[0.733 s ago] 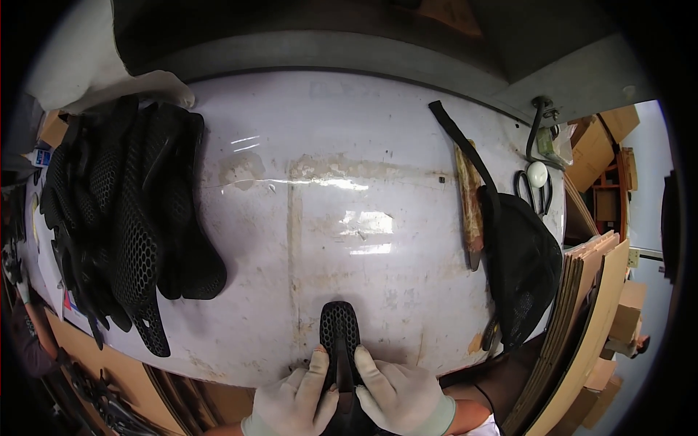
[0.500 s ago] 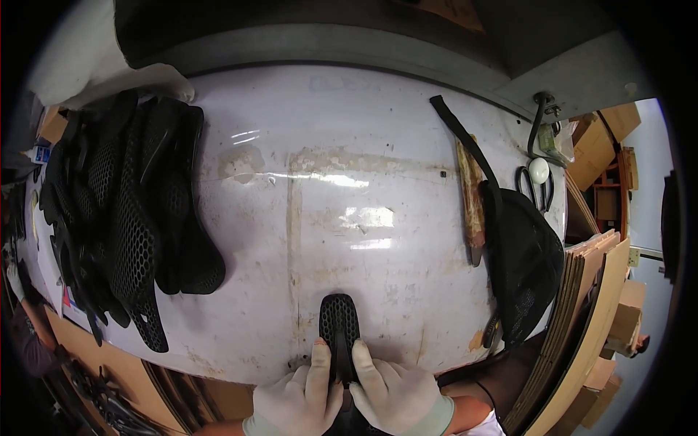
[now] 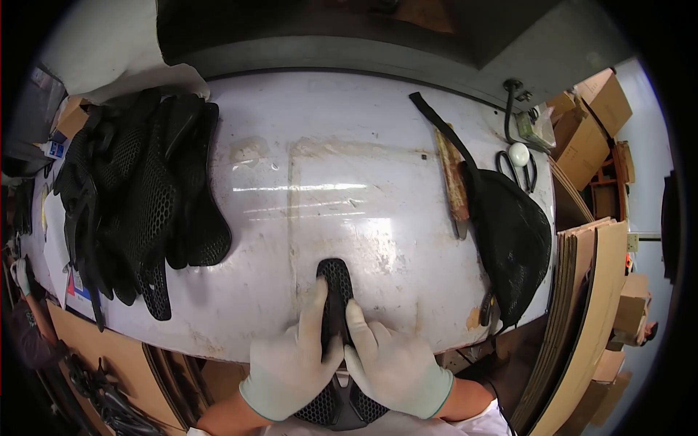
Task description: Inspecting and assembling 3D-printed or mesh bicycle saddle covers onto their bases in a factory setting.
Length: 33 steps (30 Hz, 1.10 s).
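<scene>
Both gloved hands, left hand (image 3: 291,360) and right hand (image 3: 392,363), press flat on the black mesh pad (image 3: 336,291) at the bench (image 3: 363,167) edge, so it may slip off toward the lap.

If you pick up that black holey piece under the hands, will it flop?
Probably a bit bendy: the mesh piece is thin and full of holes, so likely light. Lying flat on the table, it shouldn't roll. Both gloved hands press it.
</scene>
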Available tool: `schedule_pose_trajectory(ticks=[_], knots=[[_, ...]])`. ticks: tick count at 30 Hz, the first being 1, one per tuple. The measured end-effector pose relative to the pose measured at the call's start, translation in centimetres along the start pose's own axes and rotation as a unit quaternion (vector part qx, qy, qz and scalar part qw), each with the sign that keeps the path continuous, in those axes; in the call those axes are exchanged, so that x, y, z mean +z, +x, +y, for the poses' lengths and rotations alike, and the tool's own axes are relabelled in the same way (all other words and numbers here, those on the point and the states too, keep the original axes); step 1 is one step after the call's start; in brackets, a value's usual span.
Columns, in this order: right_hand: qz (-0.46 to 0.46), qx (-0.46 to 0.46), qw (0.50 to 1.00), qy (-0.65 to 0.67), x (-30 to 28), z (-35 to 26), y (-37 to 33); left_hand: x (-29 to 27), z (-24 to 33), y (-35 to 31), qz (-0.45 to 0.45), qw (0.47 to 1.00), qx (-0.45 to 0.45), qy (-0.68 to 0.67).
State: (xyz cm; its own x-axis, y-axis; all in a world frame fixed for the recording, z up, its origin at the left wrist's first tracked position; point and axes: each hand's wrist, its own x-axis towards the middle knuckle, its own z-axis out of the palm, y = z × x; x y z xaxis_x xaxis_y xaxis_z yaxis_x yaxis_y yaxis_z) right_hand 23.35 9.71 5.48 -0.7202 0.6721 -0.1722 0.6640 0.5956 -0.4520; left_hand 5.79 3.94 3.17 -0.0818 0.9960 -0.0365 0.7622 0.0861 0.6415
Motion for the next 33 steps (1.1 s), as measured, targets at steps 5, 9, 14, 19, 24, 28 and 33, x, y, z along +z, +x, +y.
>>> schedule_pose_trajectory(ticks=[5,9,14,19,24,28,33], knots=[[0.030,-0.010,0.999,0.004,0.2,0.6,-0.3,-0.7,0.7,1.6,-0.089,0.993,0.036,0.074],[0.012,0.024,0.998,0.055,0.0,0.5,-0.9,-0.4,0.4,1.0,-0.074,0.994,0.033,0.074],[0.005,-0.120,0.952,0.280,-1.3,3.9,-4.6,-0.5,0.8,0.9,-0.066,0.995,0.022,0.078],[-0.043,-0.187,0.933,0.303,-1.2,5.1,-7.1,0.2,0.0,0.5,-0.028,0.998,0.042,0.037],[-0.032,-0.204,0.944,0.258,0.6,5.7,-7.5,0.2,-0.1,0.5,-0.035,0.998,0.039,0.043],[-0.069,-0.207,0.943,0.251,0.9,6.0,-7.8,0.2,-0.1,0.6,-0.037,0.999,0.026,0.022],[-0.089,-0.192,0.955,0.208,0.1,5.1,-7.6,0.3,0.0,0.7,-0.046,0.999,0.017,0.022]])
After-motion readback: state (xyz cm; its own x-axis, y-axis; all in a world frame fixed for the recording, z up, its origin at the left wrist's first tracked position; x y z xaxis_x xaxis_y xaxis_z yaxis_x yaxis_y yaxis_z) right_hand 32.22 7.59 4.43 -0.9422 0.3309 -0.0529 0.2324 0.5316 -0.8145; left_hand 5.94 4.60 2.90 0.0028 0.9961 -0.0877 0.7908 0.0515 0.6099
